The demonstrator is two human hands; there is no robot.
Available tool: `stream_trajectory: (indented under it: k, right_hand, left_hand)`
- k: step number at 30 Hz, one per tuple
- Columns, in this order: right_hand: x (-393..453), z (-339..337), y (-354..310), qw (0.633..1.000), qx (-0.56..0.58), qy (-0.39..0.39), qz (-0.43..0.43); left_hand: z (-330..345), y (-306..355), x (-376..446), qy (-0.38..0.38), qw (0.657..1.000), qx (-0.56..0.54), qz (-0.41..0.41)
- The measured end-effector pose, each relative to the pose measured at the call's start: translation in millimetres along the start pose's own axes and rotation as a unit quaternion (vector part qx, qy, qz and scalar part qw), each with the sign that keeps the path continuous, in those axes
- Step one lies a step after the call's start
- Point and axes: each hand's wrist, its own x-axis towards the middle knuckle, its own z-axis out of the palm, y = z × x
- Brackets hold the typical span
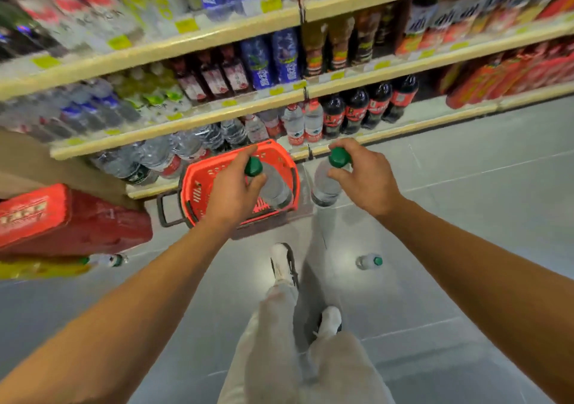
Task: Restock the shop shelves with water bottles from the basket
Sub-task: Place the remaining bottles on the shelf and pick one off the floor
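I have two clear plastic water bottles with green caps, one (275, 186) hanging over the red plastic basket (198, 186), the other (324, 183) just right of it above the grey floor. I'd carry both upright to the bottom shelf (403, 128). My left hand (231, 192) and right hand (366, 175) each pinch a neck, fingers curled under the cap.

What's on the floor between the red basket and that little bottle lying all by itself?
In the head view, the person's white shoe stands on the grey floor between the red basket and the lone bottle; otherwise bare tile.
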Motion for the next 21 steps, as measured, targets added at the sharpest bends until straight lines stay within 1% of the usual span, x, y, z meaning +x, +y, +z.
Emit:
stream_trajectory:
  k: [3,7,11,16,21]
  right_hand:
    - [-19,-7,-59,0.998,0.016,0.005,-0.067]
    - [-41,-6,-136,0.989,0.017,-0.02,-0.146]
    - [-59,9,-212,0.978,0.021,-0.033,-0.206]
    - [-77,50,-308,0.961,0.042,-0.027,-0.271]
    - [-92,96,-396,0.954,0.066,0.0,-0.292]
  left_hand:
    - [-62,7,-44,0.069,0.997,0.008,-0.012]
    - [-134,4,-98,0.162,0.986,-0.018,-0.03]
    - [-199,-9,-148,0.233,0.971,-0.055,-0.017]
    - [-281,-46,-187,0.289,0.956,-0.041,0.001]
    - [-360,-89,-205,0.319,0.947,-0.034,0.03]
